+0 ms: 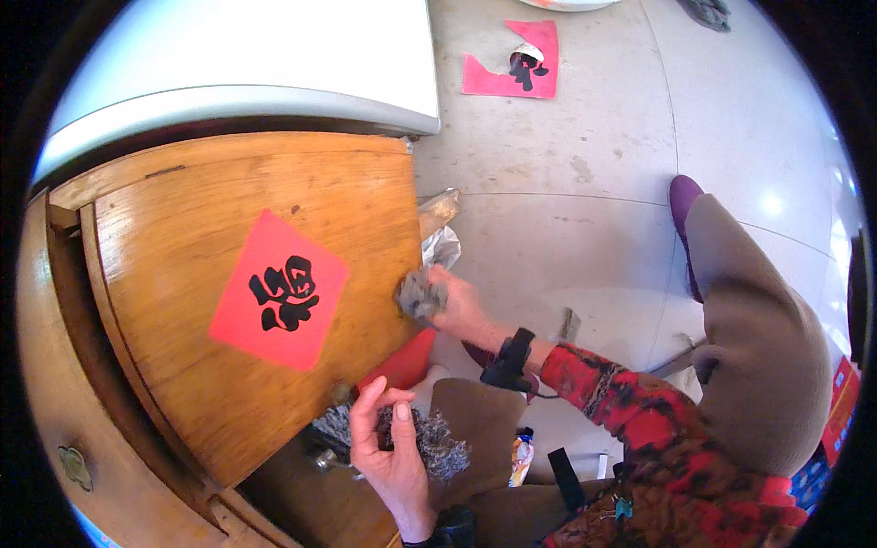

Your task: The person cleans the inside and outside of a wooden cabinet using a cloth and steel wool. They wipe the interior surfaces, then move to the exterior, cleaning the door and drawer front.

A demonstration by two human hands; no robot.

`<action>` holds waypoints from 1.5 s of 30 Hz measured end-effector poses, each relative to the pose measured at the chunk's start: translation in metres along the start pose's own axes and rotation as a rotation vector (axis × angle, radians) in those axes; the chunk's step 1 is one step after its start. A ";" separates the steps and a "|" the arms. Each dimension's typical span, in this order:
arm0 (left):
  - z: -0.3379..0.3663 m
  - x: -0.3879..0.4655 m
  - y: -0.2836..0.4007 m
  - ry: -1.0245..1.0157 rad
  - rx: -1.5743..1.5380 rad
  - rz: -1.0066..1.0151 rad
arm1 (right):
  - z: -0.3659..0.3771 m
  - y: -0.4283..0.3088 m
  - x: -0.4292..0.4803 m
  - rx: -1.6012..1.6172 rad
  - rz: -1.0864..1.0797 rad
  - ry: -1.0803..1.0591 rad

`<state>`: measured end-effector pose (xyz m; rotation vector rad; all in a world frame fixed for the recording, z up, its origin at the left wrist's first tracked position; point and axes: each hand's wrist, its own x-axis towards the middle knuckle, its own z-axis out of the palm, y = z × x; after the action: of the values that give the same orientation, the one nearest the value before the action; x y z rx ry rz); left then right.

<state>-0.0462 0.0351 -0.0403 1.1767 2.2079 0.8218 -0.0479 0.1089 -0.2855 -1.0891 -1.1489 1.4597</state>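
My right hand (458,301) is closed around a crumpled grey cloth (423,293). The cloth touches the right edge of a varnished wooden cabinet panel (171,274). A red paper diamond (236,322) with a black character sits on the panel. Lower down, my left hand (394,452) is raised with bent fingers, its thumb apart from the index finger. Behind it shows a dark grey fuzzy material (442,449). Whether the left hand holds that material is hard to see. Part of a red object (404,359) shows between the two hands, under the panel's edge.
A white appliance (274,48) stands beyond the panel. Torn red paper (548,75) lies on the tiled floor (589,151), near a white basin's rim (572,5). A wooden piece (438,211) and white plastic (442,246) adjoin the panel. A colourful wrapper (522,455) lies below.
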 end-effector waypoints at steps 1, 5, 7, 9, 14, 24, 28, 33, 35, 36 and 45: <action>0.000 0.000 0.000 0.011 -0.003 -0.004 | -0.002 -0.002 0.013 0.011 0.036 0.019; -0.002 0.000 -0.001 0.028 0.015 -0.019 | -0.008 -0.018 0.078 -0.093 0.013 0.278; -0.002 0.001 -0.001 0.030 0.026 -0.017 | -0.004 -0.032 0.090 -0.216 -0.123 0.313; -0.001 0.002 -0.001 0.043 -0.006 0.015 | 0.001 -0.044 0.066 -0.202 -0.137 0.257; 0.000 0.001 0.001 0.082 -0.017 0.021 | 0.003 -0.055 -0.011 -0.096 -0.144 -0.103; 0.002 -0.004 -0.001 0.184 -0.016 0.057 | 0.005 -0.061 0.055 -0.137 -0.313 0.213; 0.004 -0.003 0.000 0.173 -0.028 0.084 | -0.004 -0.059 0.001 -0.127 -0.223 -0.043; -0.001 -0.005 -0.005 0.191 -0.040 0.070 | -0.007 -0.081 0.033 -0.138 -0.276 0.032; -0.003 -0.006 -0.006 0.213 -0.049 0.034 | -0.002 -0.096 0.070 -0.117 -0.417 0.215; -0.004 -0.005 -0.006 0.215 -0.063 0.005 | 0.000 -0.101 0.079 -0.135 -0.400 0.192; 0.002 -0.007 0.000 0.240 -0.005 0.081 | -0.020 -0.051 0.013 -0.277 -0.229 -0.080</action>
<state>-0.0415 0.0301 -0.0406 1.2272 2.3581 1.0504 -0.0226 0.1303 -0.2399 -1.0510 -1.5136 1.1993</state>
